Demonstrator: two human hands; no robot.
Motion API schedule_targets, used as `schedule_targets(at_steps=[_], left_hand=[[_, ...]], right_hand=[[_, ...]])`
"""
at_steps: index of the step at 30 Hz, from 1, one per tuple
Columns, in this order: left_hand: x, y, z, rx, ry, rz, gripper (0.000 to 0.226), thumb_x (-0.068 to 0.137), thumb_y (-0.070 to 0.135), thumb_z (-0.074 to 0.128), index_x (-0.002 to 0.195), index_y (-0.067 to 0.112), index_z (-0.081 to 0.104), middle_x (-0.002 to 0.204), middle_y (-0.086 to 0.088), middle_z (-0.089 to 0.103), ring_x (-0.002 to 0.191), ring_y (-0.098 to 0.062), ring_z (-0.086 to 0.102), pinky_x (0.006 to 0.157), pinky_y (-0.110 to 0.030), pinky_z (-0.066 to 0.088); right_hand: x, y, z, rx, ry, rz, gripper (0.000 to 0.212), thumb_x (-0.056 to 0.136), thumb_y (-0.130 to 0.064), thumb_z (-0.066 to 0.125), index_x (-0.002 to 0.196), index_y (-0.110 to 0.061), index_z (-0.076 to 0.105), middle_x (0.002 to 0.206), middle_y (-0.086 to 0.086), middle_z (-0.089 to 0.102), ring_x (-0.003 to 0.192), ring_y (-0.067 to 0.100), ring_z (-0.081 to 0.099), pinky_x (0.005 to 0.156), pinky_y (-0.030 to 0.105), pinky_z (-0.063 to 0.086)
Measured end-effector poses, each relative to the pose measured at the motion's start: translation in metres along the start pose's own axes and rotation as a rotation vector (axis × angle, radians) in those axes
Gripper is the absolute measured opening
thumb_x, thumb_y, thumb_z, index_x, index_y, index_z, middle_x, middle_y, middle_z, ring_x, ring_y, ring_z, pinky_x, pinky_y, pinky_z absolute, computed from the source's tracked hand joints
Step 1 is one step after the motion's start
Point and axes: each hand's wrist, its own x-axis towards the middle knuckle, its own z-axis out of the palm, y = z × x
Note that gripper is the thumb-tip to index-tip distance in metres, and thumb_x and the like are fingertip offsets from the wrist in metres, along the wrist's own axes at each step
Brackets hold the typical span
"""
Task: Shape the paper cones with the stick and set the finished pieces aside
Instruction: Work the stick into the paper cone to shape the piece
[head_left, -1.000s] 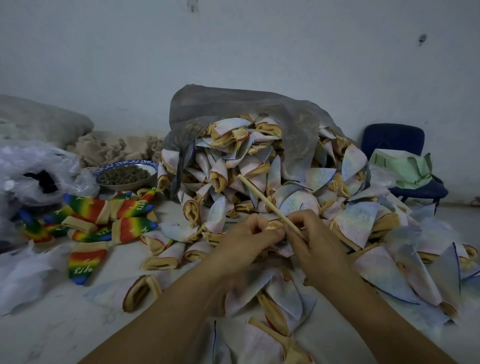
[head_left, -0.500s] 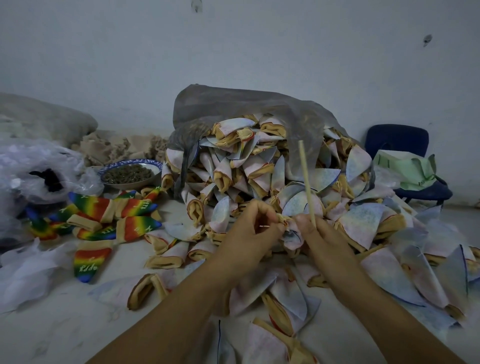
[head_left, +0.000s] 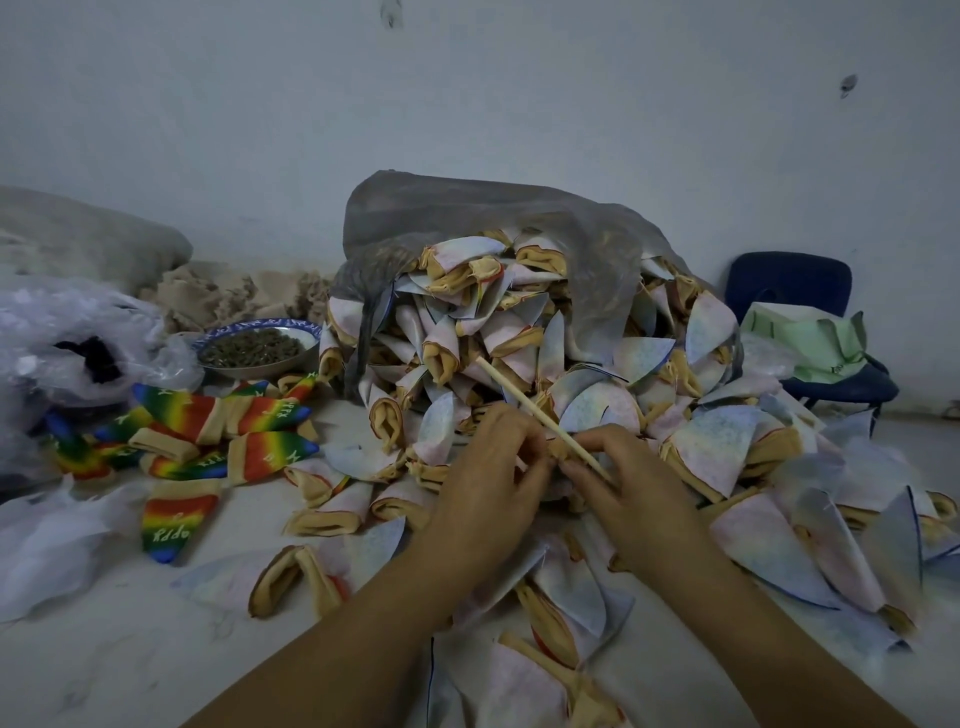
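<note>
- Pale, dusty desk (head_left: 130, 665) under everything; plain whitish wall (head_left: 467, 104) close behind.
- Crumpled grey plastic bag (head_left: 467, 213) at mid-desk against the wall, spilling a heap of pale paper cones (head_left: 597, 374) with tan rolled rims forward and to its right.
- In front of the bag: left hand (head_left: 483, 488), fingers pinching a small tan-rimmed cone (head_left: 558, 449); right hand (head_left: 639, 504) just beside, fingers curled round a thin wooden stick (head_left: 524, 402), tilted, far end pointing up-left at the heap.
- Left of the bag: blue-rimmed bowl (head_left: 254, 345) of dark bits, rainbow-striped cones (head_left: 260, 447) lying in a loose group, clear plastic bag (head_left: 78, 332) with something dark inside, white crumpled sheets (head_left: 47, 540) nearest.
- Behind the bowl, beige crumpled scraps (head_left: 234, 296); grey sack (head_left: 78, 234) farther left.
- Right of the bag: dark blue chair (head_left: 789, 291) carrying a pale green folded bag (head_left: 810, 343).
- More pale cones strewn under both forearms.
- Stretch of desk surface showing front-left of the grey bag; desk edges impossible to tell.
</note>
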Motion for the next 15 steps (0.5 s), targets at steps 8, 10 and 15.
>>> schedule_targets(at_steps=[8, 10, 15], left_hand=[[-0.003, 0.001, 0.003, -0.035, -0.017, -0.069, 0.025, 0.094, 0.017, 0.057, 0.081, 0.031, 0.042, 0.079, 0.007, 0.045, 0.069, -0.010, 0.045, 0.060, -0.020, 0.042], [-0.003, 0.001, 0.001, -0.241, -0.073, -0.181, 0.015, 0.093, 0.033, 0.059, 0.084, 0.038, 0.048, 0.078, 0.008, 0.054, 0.064, -0.004, 0.051, 0.058, -0.019, 0.046], [0.003, -0.004, -0.002, -0.647, -0.010, -0.518, 0.035, 0.083, 0.067, 0.054, 0.105, 0.040, 0.062, 0.099, 0.015, 0.071, 0.097, -0.007, 0.067, 0.080, -0.024, 0.055]], right_hand=[[-0.001, -0.005, 0.003, 0.146, 0.036, 0.159, 0.013, 0.081, -0.041, 0.052, 0.078, -0.031, 0.044, 0.066, -0.006, 0.053, 0.058, 0.005, 0.051, 0.048, 0.022, 0.042], [0.000, -0.005, -0.001, 0.237, 0.073, 0.229, 0.017, 0.086, -0.035, 0.057, 0.078, -0.026, 0.044, 0.066, -0.002, 0.055, 0.056, 0.006, 0.052, 0.048, 0.020, 0.043], [0.002, -0.009, -0.009, 0.416, 0.099, 0.278, 0.027, 0.087, -0.031, 0.062, 0.074, -0.017, 0.042, 0.053, -0.009, 0.037, 0.046, 0.005, 0.033, 0.043, 0.015, 0.033]])
